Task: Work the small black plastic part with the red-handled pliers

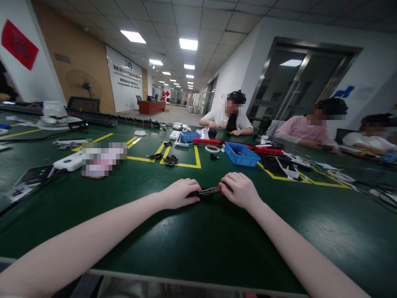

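My right hand (240, 189) is closed round the red handles of a pair of pliers (211, 190), whose metal jaws point left. Facing it, my left hand (181, 193) grips a small black part (195, 193) at the tips of the jaws. Most of that part is hidden by my fingers. Both hands are held over the green table (198, 248). Beyond them lie black clips (170, 160) on the yellow tape outline and a small black piece (214, 156).
A blue bin (242, 155) stands beyond my right hand, with a smaller blue tray (190, 136) farther back. A white power strip (70, 162) and a phone (104, 160) lie at the left. Several people sit across the table, and cables lie at the right.
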Demonstrator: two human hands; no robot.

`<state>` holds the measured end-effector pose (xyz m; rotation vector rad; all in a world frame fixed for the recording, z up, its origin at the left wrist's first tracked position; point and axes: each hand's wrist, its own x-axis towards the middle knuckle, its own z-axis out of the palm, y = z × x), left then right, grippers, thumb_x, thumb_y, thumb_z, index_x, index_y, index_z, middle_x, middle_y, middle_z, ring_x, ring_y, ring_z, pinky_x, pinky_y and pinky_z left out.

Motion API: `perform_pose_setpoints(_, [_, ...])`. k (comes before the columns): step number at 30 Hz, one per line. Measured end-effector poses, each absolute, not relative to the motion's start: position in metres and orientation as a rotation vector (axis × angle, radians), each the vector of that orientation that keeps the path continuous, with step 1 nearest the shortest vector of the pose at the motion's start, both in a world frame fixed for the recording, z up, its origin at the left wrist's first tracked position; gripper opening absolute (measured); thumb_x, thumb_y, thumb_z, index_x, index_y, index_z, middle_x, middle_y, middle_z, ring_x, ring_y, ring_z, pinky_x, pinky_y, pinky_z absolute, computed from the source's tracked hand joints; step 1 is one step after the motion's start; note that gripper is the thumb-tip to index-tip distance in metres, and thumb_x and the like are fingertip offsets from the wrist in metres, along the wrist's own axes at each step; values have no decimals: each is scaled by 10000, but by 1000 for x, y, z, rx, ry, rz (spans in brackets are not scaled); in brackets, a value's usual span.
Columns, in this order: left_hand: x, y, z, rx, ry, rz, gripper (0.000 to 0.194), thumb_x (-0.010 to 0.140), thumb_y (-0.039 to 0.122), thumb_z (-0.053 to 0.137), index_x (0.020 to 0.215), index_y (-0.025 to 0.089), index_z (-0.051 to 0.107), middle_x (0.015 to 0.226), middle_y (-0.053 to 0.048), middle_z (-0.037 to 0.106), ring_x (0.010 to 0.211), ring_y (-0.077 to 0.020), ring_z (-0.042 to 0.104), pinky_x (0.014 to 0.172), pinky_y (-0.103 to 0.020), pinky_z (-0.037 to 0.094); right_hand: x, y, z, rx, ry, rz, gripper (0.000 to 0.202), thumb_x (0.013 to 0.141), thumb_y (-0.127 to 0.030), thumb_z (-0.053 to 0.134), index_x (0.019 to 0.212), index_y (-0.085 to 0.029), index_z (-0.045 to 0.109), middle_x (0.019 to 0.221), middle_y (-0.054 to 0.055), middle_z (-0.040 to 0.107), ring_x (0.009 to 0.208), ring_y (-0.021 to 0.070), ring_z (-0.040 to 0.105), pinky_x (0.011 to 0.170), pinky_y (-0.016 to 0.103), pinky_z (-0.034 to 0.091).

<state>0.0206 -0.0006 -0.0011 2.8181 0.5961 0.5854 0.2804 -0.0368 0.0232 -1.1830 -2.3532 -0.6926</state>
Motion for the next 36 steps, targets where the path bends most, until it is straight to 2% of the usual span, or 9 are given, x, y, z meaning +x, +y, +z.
perform_pose_setpoints(13, [21,0,-2,2817,597,588,174,910,285,571,1057,193,579,1107,-65,616,1004,-217,593,867,-340,455,282,-33,19,-1192,-2401,-712,316,962,-292,389,775,-163,608,755,63,594,696,160,509,687,316,345])
perform_pose_setpoints(28, [20,5,-7,2725,566,631,215,889,326,612,1069,208,624,1097,-57,621,987,-209,597,863,-329,458,279,-36,21,-1181,-2381,-693,260,941,-301,446,795,-174,620,779,62,615,714,169,529,688,324,343])
perform_pose_setpoints(36, [19,0,-2,2664,622,649,151,862,259,604,996,202,642,1055,-44,611,952,-182,611,876,-295,475,291,-29,18,-1254,-2381,-619,283,958,-331,437,821,-177,631,813,59,636,753,165,557,693,312,355])
